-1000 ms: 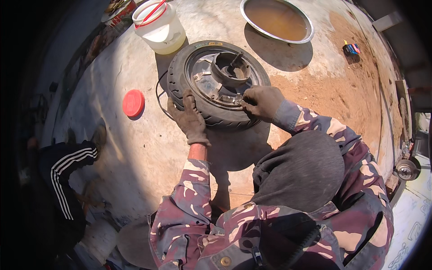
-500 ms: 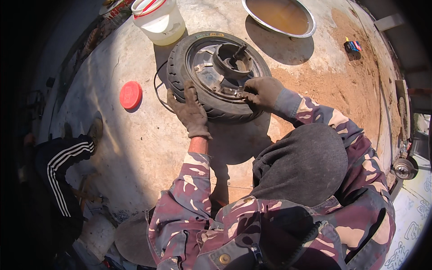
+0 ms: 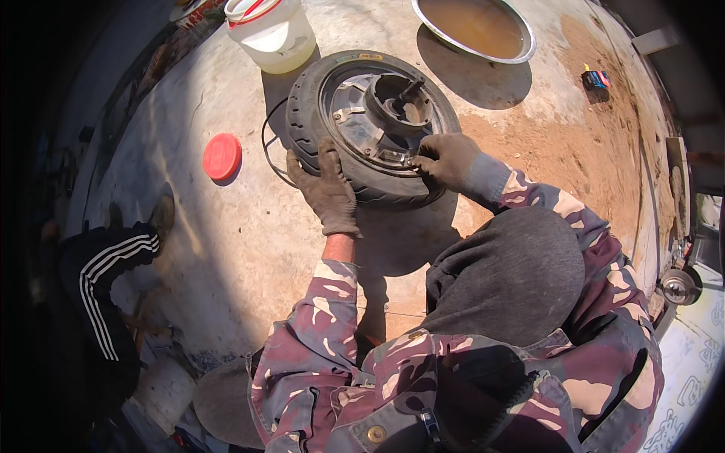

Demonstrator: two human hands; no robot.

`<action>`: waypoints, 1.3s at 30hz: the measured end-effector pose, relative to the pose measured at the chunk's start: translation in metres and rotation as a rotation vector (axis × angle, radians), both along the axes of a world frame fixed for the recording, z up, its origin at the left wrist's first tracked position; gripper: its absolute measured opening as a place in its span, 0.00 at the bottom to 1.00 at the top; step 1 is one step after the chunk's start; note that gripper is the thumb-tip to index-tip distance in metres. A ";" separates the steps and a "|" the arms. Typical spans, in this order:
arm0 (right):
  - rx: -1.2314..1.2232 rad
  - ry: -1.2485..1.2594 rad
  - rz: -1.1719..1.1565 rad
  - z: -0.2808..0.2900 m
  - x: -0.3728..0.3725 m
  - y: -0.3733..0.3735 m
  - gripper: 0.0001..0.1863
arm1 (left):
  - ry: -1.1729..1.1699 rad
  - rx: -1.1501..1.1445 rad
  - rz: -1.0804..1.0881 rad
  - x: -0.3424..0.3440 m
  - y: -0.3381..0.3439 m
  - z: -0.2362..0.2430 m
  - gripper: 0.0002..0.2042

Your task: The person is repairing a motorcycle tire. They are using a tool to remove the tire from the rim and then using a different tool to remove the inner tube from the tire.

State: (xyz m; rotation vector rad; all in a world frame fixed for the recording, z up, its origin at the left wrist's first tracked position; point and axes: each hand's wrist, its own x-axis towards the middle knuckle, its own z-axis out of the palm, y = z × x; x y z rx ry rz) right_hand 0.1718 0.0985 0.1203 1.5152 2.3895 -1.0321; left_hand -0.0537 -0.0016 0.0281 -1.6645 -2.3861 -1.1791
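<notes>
A scooter-type wheel with a black tyre lies on the concrete, its metal hub, raised ring and stub shaft facing up. My left hand, in a dark work glove, holds the tyre's near left side, the thumb over the sidewall and the fingers by the tread. At the near right of the rim, my gloved right hand is closed in a pinch. Whatever those fingertips hold is hidden. A thin black cable loops out on the wheel's left.
A round red lid lies on the left. Beyond the wheel stand a whitish bucket and a metal basin of brown water. A small dark box sits on the sandy right side. Another person's striped trouser leg is at left.
The view has shifted slightly. Both hands keep nearly the same places on the wheel, and the right one stays pinched at the rim.
</notes>
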 end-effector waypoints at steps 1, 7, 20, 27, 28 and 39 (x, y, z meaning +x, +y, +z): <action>0.018 -0.001 0.014 0.001 0.000 -0.001 0.17 | 0.010 -0.003 -0.008 0.000 0.000 0.000 0.21; 0.008 -0.081 0.037 0.006 -0.006 -0.003 0.16 | -0.015 -0.053 -0.035 0.005 -0.006 0.009 0.27; -0.055 -0.123 -0.017 0.008 -0.011 -0.005 0.16 | -0.061 -0.130 -0.139 -0.020 0.006 0.007 0.21; -0.166 -0.236 -0.023 0.023 -0.022 0.001 0.16 | -0.896 -0.424 -0.138 -0.086 0.085 0.020 0.34; -0.156 -0.198 -0.027 0.022 -0.020 -0.001 0.16 | -0.899 -0.396 -0.164 -0.085 0.086 0.019 0.30; -0.016 -0.210 -0.023 -0.011 0.017 0.012 0.15 | -1.534 0.131 0.136 -0.014 0.031 0.037 0.45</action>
